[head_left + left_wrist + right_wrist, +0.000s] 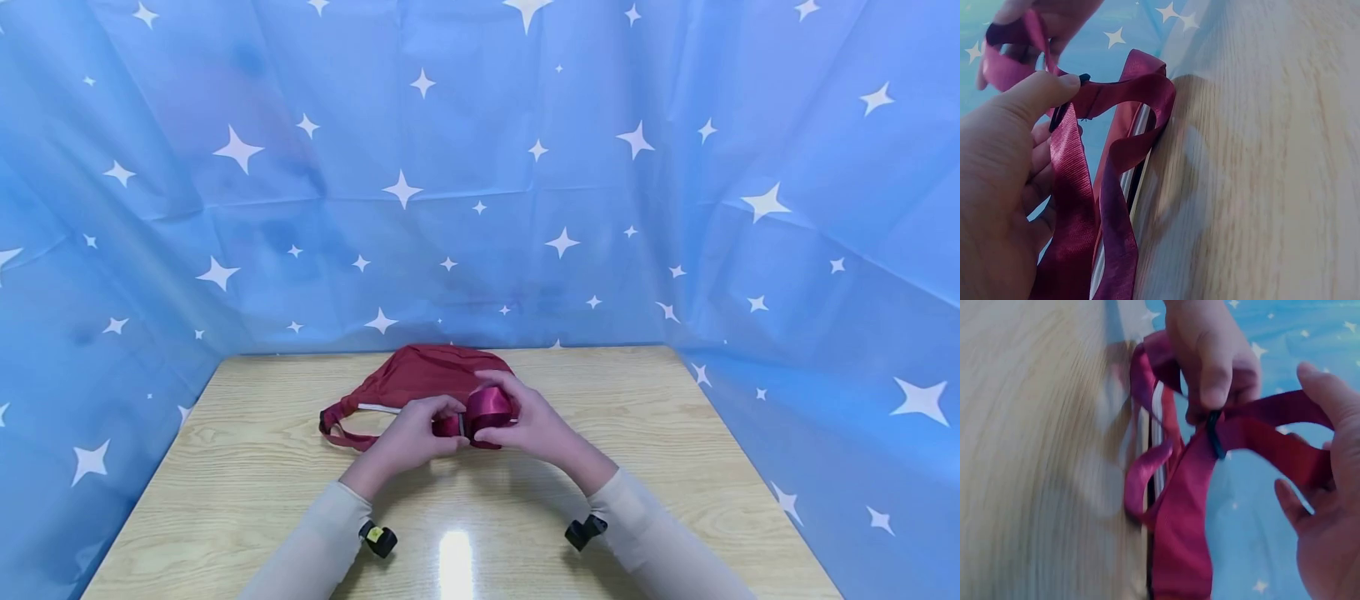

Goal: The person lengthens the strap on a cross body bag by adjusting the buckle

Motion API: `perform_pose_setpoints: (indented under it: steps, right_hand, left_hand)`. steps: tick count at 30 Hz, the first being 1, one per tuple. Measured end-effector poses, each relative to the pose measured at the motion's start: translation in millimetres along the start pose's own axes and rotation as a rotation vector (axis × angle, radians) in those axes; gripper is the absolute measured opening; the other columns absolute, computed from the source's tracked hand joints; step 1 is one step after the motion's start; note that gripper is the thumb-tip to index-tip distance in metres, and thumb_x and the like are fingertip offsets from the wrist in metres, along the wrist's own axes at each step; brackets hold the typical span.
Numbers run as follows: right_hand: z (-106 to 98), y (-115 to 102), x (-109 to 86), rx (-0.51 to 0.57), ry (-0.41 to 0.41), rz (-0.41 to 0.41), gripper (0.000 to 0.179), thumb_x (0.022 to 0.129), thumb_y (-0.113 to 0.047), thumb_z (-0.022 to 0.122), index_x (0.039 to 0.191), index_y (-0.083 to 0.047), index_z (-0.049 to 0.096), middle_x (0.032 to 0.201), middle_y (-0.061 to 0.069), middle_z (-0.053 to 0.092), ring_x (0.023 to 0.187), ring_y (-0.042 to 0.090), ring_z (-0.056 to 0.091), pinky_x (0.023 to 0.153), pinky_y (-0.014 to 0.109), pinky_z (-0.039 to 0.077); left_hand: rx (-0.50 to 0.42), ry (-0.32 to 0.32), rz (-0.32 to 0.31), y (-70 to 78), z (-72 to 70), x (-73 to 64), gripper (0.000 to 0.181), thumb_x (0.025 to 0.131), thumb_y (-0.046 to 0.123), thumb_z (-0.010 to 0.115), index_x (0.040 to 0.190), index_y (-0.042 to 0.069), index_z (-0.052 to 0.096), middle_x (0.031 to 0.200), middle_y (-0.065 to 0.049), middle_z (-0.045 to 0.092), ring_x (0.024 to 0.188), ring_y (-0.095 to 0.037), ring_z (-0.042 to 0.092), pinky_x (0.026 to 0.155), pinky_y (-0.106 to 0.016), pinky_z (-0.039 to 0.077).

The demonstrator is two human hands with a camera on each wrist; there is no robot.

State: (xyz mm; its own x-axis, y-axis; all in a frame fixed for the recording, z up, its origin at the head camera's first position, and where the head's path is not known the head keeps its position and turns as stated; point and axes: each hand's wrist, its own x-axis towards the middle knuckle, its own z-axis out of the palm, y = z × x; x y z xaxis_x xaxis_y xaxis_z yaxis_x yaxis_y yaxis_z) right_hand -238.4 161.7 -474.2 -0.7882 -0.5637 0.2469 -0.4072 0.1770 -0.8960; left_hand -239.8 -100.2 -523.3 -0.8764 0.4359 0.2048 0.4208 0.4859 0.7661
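Observation:
A dark red waist bag [438, 372] lies toward the far side of the wooden table, its white zip line facing me. My left hand [420, 429] pinches the bag's strap [489, 407] at a black slider buckle [1215, 435], thumb on top. To its right, my right hand [531, 423] holds a raised loop of the same strap between thumb and fingers. In the left wrist view, more red webbing [1069, 206] hangs down from the buckle beside the bag. Part of the bag is hidden behind both hands.
The strap's left end, with a black fitting [324, 422], curves on the wooden table [247, 467]. A blue curtain [480, 275] with white stars stands behind the table and along both sides. Black wrist cameras [378, 539] sit on both sleeves.

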Motion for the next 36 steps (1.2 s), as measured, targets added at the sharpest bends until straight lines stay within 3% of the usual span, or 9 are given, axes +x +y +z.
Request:
perform_pose_setpoints:
  steps: [7, 11, 14, 17, 24, 30, 36]
  right_hand:
    - [-18.4, 18.6, -15.7, -0.045, 0.065, 0.014, 0.087, 0.09, -0.006, 0.093, 0.163, -0.017, 0.047, 0.147, 0.01, 0.066, 0.128, 0.035, 0.063, 0.1, 0.041, 0.059]
    - [-29.5, 29.0, -26.1, -0.113, 0.099, 0.053, 0.085, 0.088, -0.013, 0.096, 0.16, -0.017, 0.052, 0.146, 0.005, 0.068, 0.124, 0.035, 0.061, 0.098, 0.052, 0.059]
    - [-35.6, 37.3, -32.7, -0.192, 0.092, 0.064, 0.082, 0.086, -0.012, 0.097, 0.157, -0.013, 0.056, 0.144, 0.004, 0.068, 0.124, 0.032, 0.063, 0.101, 0.061, 0.056]
    - [-38.9, 46.3, -37.7, -0.323, 0.079, 0.027, 0.073, 0.085, -0.009, 0.097, 0.149, -0.008, 0.062, 0.136, 0.002, 0.07, 0.122, 0.028, 0.065, 0.106, 0.063, 0.053]
    - [-36.2, 61.0, -42.3, -0.635, 0.093, -0.119, 0.047, 0.083, -0.011, 0.098, 0.123, -0.011, 0.074, 0.118, -0.003, 0.072, 0.113, 0.02, 0.061, 0.1, 0.046, 0.055]
    - [-31.4, 67.6, -40.3, -0.695, 0.121, -0.148, 0.033, 0.082, -0.013, 0.099, 0.104, -0.013, 0.074, 0.098, -0.003, 0.075, 0.091, 0.012, 0.048, 0.081, 0.036, 0.047]
    - [-31.3, 73.2, -37.7, -0.685, 0.137, -0.115, 0.02, 0.087, -0.009, 0.095, 0.097, -0.013, 0.078, 0.091, -0.007, 0.073, 0.085, 0.012, 0.048, 0.077, 0.033, 0.047]
  left_hand:
    - [-0.008, -0.003, -0.014, -1.2, -2.2, -1.0, 0.04, 0.093, 0.036, 0.092, 0.127, 0.025, 0.075, 0.111, 0.013, 0.071, 0.105, -0.011, 0.066, 0.096, -0.039, 0.058]
    - [-0.018, -0.004, -0.012, 0.3, -2.9, -1.0, 0.039, 0.093, 0.035, 0.092, 0.127, 0.024, 0.075, 0.111, 0.012, 0.071, 0.106, -0.012, 0.066, 0.096, -0.042, 0.058]
    - [-0.028, -0.005, -0.022, 1.0, -3.1, -1.5, 0.039, 0.093, 0.034, 0.093, 0.127, 0.024, 0.075, 0.111, 0.011, 0.072, 0.106, -0.013, 0.066, 0.097, -0.043, 0.058]
    - [-0.023, -0.005, -0.029, 0.2, -2.9, -1.9, 0.039, 0.094, 0.034, 0.092, 0.127, 0.025, 0.075, 0.112, 0.01, 0.072, 0.107, -0.013, 0.066, 0.098, -0.043, 0.058]
    - [-0.027, -0.006, -0.051, 0.1, -4.4, -2.4, 0.039, 0.094, 0.034, 0.092, 0.128, 0.024, 0.075, 0.113, 0.009, 0.072, 0.107, -0.014, 0.065, 0.096, -0.042, 0.058]
    - [-0.039, -0.003, -0.051, 1.5, -5.9, -3.1, 0.038, 0.095, 0.034, 0.092, 0.128, 0.023, 0.075, 0.11, 0.008, 0.071, 0.104, -0.015, 0.065, 0.094, -0.043, 0.057]
    - [-0.03, 0.012, -0.058, -0.1, -6.0, -2.5, 0.039, 0.093, 0.033, 0.093, 0.127, 0.023, 0.075, 0.11, 0.009, 0.071, 0.105, -0.014, 0.065, 0.095, -0.043, 0.057]
